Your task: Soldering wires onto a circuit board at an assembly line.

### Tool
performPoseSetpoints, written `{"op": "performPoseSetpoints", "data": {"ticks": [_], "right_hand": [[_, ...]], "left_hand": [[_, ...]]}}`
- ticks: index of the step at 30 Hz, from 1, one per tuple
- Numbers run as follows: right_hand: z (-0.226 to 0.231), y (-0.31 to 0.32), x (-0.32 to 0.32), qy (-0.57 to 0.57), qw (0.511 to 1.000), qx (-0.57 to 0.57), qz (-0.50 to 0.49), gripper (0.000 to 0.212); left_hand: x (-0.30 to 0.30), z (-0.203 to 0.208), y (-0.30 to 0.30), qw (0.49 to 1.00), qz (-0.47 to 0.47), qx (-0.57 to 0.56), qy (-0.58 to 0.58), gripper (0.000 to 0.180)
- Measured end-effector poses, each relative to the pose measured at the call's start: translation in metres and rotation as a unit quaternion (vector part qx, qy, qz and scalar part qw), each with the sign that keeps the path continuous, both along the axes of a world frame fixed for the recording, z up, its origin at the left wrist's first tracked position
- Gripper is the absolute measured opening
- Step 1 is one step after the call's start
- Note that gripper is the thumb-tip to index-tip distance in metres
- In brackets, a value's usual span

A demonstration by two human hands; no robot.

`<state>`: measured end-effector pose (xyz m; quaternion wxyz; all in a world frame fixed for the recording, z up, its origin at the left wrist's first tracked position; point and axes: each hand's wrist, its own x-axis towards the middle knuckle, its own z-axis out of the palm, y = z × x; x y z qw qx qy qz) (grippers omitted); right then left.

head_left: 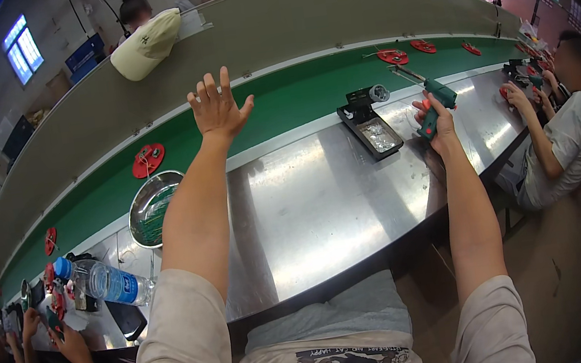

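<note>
My left hand (pixel 217 107) is stretched out over the green conveyor belt (pixel 294 96), fingers spread, holding nothing. The nearest red round part (pixel 148 160) lies on the belt to its left. My right hand (pixel 435 118) grips a green soldering gun (pixel 436 102) by its handle, tip pointing up-left, just right of a black soldering stand (pixel 370 127) with a tray on the steel bench (pixel 323 206).
A metal bowl (pixel 149 209) with green wires sits at the bench's left, a plastic water bottle (pixel 102 281) lies beyond it. More red parts (pixel 393 57) ride the belt far right. Other workers sit at right (pixel 562 124) and lower left (pixel 70 346). A cream cap (pixel 146 46) rests on the divider.
</note>
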<state>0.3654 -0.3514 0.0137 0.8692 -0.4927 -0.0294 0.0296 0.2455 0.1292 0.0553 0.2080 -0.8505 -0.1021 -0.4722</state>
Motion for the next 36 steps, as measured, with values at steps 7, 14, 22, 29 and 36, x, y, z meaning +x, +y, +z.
{"op": "performPoseSetpoints", "data": {"ticks": [7,14,22,29,36], "right_hand": [[-0.003,-0.002,0.004,0.003,1.000,0.006,-0.001,0.047],[-0.004,-0.004,0.002,0.003,1.000,0.009,0.001,0.051],[-0.004,0.000,0.001,0.001,1.000,0.013,-0.010,0.049],[-0.010,-0.005,0.004,-0.006,1.000,0.014,0.003,0.048],[-0.016,-0.011,0.015,-0.029,0.999,0.007,0.014,0.043]], "left_hand": [[-0.001,-0.013,0.000,0.999,0.008,-0.025,0.028,0.090],[0.002,-0.029,-0.007,0.999,0.010,-0.027,0.028,0.088],[0.010,-0.022,-0.016,0.999,0.012,-0.029,0.007,0.091],[0.016,-0.004,-0.064,0.996,-0.039,-0.006,-0.082,0.089],[0.008,-0.017,-0.096,0.982,-0.105,-0.012,-0.157,0.089]]}}
